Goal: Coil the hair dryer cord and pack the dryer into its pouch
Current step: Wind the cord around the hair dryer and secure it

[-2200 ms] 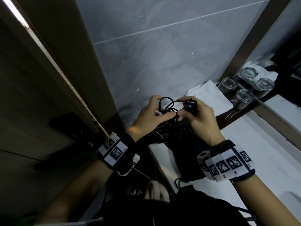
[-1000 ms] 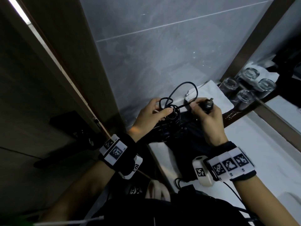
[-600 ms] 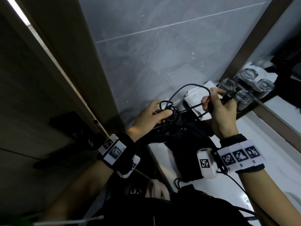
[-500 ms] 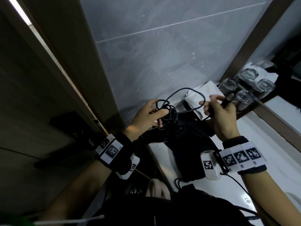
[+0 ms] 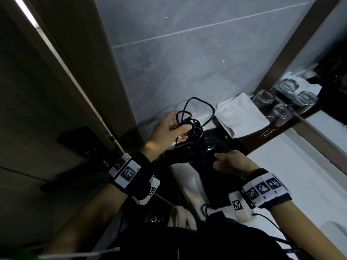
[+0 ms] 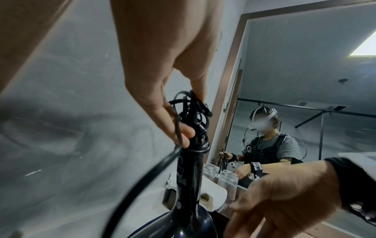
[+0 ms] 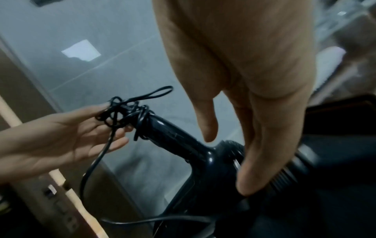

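Observation:
A black hair dryer (image 5: pixel 187 155) lies over the dark pouch (image 5: pixel 216 186) at the counter's left end. Its cord (image 5: pixel 190 126) is bunched in loops round the end of the handle (image 6: pixel 187 169), and one loose loop stands up behind. My left hand (image 5: pixel 180 124) pinches that bundle between thumb and fingers, which the left wrist view shows as the cord (image 6: pixel 193 119). My right hand (image 5: pixel 217 162) hovers with straight fingers at the dryer's rear body (image 7: pixel 223 161) and holds nothing. In the right wrist view its fingers (image 7: pixel 254 153) hang over the dryer. The plug is hidden.
A folded white towel (image 5: pixel 242 115) lies behind the dryer against the grey tiled wall. Several upturned glasses (image 5: pixel 264 98) stand to its right before a mirror. The white counter (image 5: pixel 291 175) stretches right, and a wooden door frame (image 5: pixel 105 102) rises on the left.
My right hand let go of the cord end near the towel and dropped to the dryer's body. My left hand kept hold of the bundle on the handle.

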{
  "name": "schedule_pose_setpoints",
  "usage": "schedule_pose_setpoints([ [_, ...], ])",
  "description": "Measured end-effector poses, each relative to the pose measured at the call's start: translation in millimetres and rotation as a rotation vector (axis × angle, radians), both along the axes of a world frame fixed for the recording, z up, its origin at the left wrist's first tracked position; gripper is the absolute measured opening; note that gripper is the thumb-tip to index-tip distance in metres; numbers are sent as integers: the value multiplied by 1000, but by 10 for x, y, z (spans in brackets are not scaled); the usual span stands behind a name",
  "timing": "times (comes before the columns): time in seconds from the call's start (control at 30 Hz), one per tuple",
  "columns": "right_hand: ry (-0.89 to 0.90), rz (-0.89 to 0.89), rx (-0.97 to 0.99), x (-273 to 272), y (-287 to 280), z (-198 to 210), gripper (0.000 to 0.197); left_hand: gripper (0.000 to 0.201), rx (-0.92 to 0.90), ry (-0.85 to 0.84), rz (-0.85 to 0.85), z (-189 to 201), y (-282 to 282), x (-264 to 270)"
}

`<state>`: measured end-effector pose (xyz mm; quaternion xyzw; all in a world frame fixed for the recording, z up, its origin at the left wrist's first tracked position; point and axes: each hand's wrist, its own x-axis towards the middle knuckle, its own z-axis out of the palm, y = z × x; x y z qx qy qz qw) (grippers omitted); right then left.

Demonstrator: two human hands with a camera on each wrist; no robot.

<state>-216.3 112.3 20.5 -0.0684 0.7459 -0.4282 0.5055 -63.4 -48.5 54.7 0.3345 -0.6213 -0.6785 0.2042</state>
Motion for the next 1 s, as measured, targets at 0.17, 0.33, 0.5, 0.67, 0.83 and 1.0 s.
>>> schedule_pose_setpoints([
  [0.17, 815, 64, -306, 67, -139, 332, 18, 44, 6, 5, 15, 8, 37, -15],
  [0.33, 1106, 533, -553, 200, -287, 576, 36, 54, -31, -19, 40, -10, 97, -53],
  [0.5, 947, 651, -411, 142, -348, 581, 33, 56, -143, -71, 77, -29, 96, 3],
  [0.67, 789, 635, -469, 192, -296, 576, 36, 46, -139, -47, 95, -18, 85, 0],
  [0.83, 1175, 875, -429, 189, -282, 642, 17, 57, -155, -27, 91, -20, 94, -17],
  [1.0, 1254, 644, -521, 34, -259, 761, 16, 73, -138, -62, 41, -48, 82, -31],
])
